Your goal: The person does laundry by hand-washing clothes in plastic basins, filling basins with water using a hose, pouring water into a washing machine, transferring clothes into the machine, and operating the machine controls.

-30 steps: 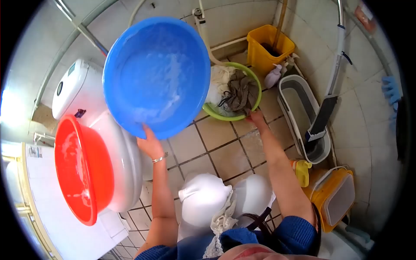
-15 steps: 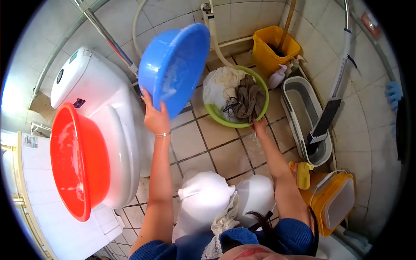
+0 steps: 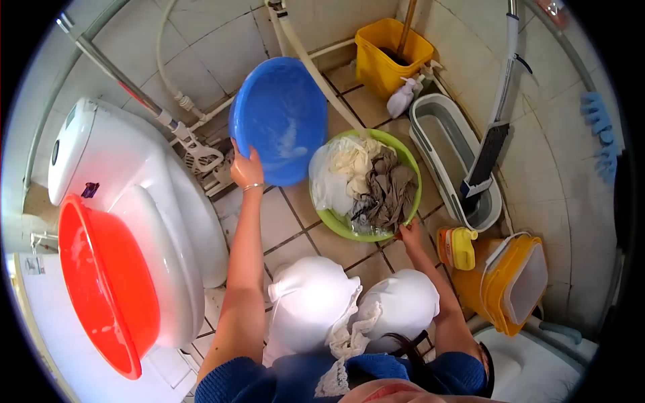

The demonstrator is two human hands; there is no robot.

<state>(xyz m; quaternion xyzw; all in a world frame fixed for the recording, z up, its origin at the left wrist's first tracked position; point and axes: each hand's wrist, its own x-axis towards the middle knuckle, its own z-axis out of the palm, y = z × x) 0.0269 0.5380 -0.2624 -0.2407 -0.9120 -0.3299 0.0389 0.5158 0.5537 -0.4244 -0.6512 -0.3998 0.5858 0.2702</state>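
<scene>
My left hand grips the near left rim of a blue basin, which is tilted with its wet inside facing me. At the near right rim of a green basin on the floor, my right hand has its fingers closed on the edge; part of them is hidden. Wet laundry fills the green basin: a dark brown cloth, a cream cloth and a whitish, translucent piece. The two basins stand side by side, close together.
A red basin leans on the toilet at left. To the right are a grey-white mop bucket, a yellow bottle and a yellow lidded bucket. A yellow bin stands at the back, near a hose.
The blue basin has come down and turned, its inside now showing more toward me. My right hand stays at the green basin's rim. The view has shifted.
</scene>
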